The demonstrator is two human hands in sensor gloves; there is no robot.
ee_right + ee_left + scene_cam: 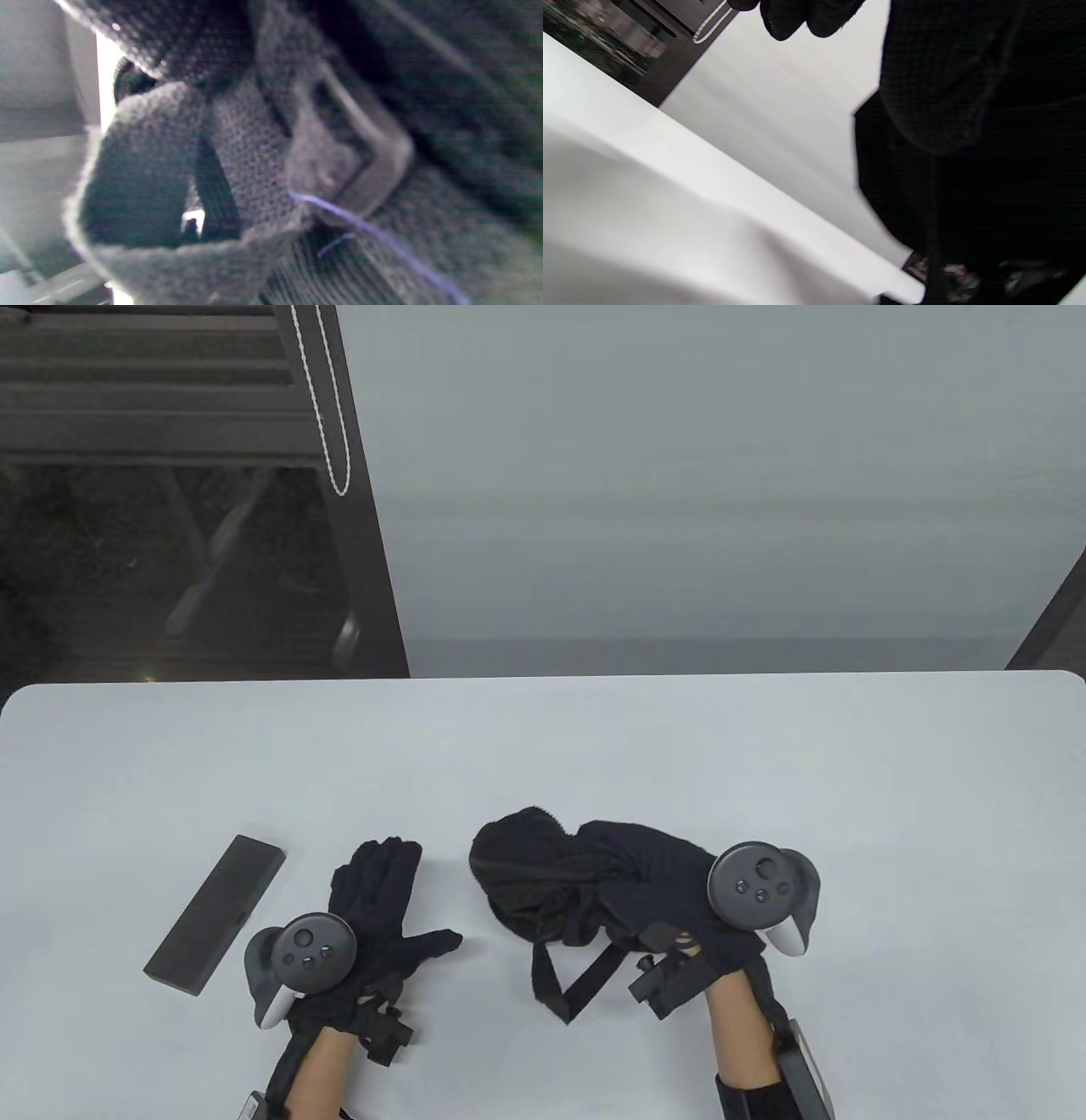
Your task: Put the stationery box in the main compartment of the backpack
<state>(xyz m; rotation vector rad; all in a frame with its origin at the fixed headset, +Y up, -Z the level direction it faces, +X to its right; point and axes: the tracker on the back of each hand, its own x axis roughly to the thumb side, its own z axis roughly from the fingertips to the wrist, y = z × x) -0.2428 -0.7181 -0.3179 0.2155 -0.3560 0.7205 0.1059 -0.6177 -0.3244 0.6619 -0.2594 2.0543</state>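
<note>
The stationery box (216, 912) is a long flat black case lying at an angle on the white table (543, 755), at the front left. My left hand (424, 891) rests flat on the table just right of it, fingers spread and empty; its fingertips (797, 17) show at the top of the left wrist view. The backpack (526, 882) is a small crumpled heap of black mesh at the front centre, also dark at the right of the left wrist view (967, 169). My right hand (615, 869) lies over its right side and grips the fabric. The right wrist view shows only fabric (237, 161) and a buckle (373, 156) up close.
A black strap loop (560, 984) of the backpack trails toward the table's front edge. Beyond the table's far edge are a grey wall, a dark frame and a hanging bead cord (327, 407).
</note>
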